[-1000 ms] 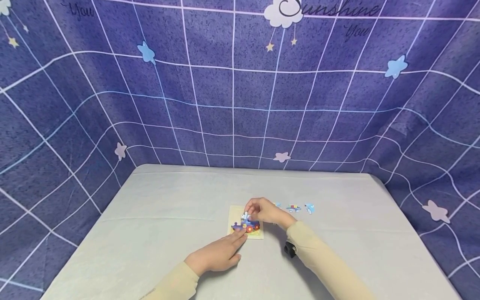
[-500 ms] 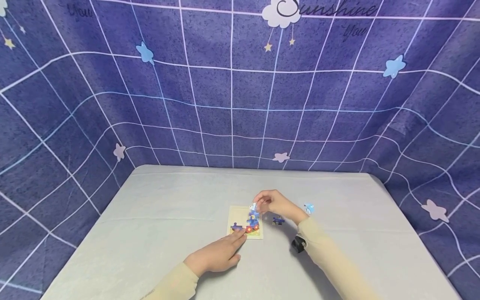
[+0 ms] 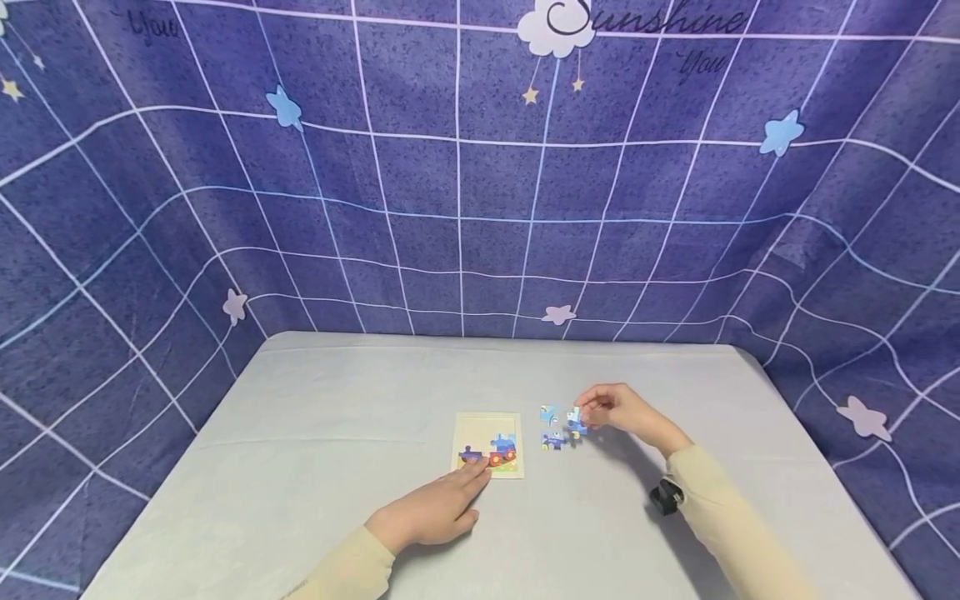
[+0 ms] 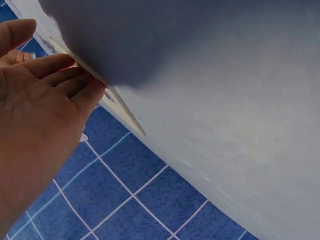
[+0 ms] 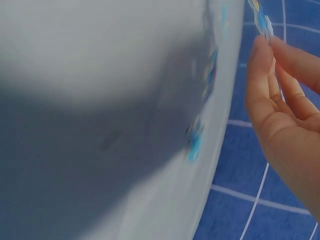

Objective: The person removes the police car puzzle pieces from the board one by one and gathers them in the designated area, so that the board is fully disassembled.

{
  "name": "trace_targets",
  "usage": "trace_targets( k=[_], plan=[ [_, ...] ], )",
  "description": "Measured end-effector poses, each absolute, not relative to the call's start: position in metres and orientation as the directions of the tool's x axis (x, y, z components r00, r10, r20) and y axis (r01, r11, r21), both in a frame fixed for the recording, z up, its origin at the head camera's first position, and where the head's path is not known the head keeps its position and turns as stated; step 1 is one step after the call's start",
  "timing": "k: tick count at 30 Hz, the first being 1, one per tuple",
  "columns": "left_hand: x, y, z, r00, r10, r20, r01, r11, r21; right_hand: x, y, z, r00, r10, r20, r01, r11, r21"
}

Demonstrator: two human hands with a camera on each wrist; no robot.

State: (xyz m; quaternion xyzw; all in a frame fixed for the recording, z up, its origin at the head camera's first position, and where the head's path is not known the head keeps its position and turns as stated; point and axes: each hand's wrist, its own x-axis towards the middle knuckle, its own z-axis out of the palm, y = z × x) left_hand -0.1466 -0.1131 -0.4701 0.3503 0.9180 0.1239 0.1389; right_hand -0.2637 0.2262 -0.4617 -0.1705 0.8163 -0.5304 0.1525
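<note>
My left hand (image 3: pixel 435 507) lies palm down, its straight fingers resting on the lower edge of a shallow wooden puzzle board (image 3: pixel 472 427). A few train pieces sit in the board: a dark engine front (image 3: pixel 470 453) at left and a section with red wheels (image 3: pixel 503 457) at right. Right of the board, my right hand (image 3: pixel 621 410) pinches a blue and white jigsaw piece (image 3: pixel 575 418) between thumb and fingertips. The right wrist view shows this jigsaw piece (image 5: pixel 262 20) raised above the table. The left wrist view shows the board's edge (image 4: pixel 124 112) at my left fingertips.
Loose jigsaw pieces lie between board and right hand, among them a light blue one (image 3: pixel 548 414) and a dark blue one (image 3: pixel 552 442). Others (image 5: pixel 194 142) are blurred in the right wrist view. A patterned blue curtain (image 3: pixel 465 183) stands behind the pale table (image 3: pixel 337 392).
My right hand has lifted the jigsaw piece off the board's upper part and carried it right, over the loose pieces. My left hand has stayed on the board.
</note>
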Motion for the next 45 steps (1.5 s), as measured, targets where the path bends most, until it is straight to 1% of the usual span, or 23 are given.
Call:
trace_targets(
  k=[9,13,20,29,36,45],
  plan=[
    [-0.147,-0.114,-0.471,-0.716,0.679,-0.165,0.612,0.723,0.319,-0.255,0.247,-0.471,-0.866,-0.484,-0.123,-0.084,0.385,-0.919],
    [-0.147,-0.113,-0.471,-0.717,0.677,-0.164,0.612,0.725,0.316,-0.255,0.247,-0.478,-0.860,-0.496,-0.118,-0.090,0.376,-0.922],
    [-0.148,-0.113,-0.472,-0.715,0.680,-0.164,0.618,0.724,0.307,-0.253,0.243,-0.482,-0.877,-0.477,-0.059,-0.174,0.430,-0.886],
    [-0.147,-0.113,-0.472,-0.718,0.675,-0.169,0.613,0.729,0.304,-0.250,0.242,-0.484,-0.896,-0.444,-0.007,-0.251,0.520,-0.816],
    [-0.146,-0.112,-0.470,-0.718,0.676,-0.169,0.611,0.727,0.312,-0.248,0.240,-0.484,-0.888,-0.455,0.061,-0.337,0.556,-0.760],
    [-0.147,-0.113,-0.471,-0.717,0.678,-0.163,0.617,0.726,0.304,-0.248,0.239,-0.484,-0.885,-0.459,0.075,-0.361,0.576,-0.733]
  ],
)
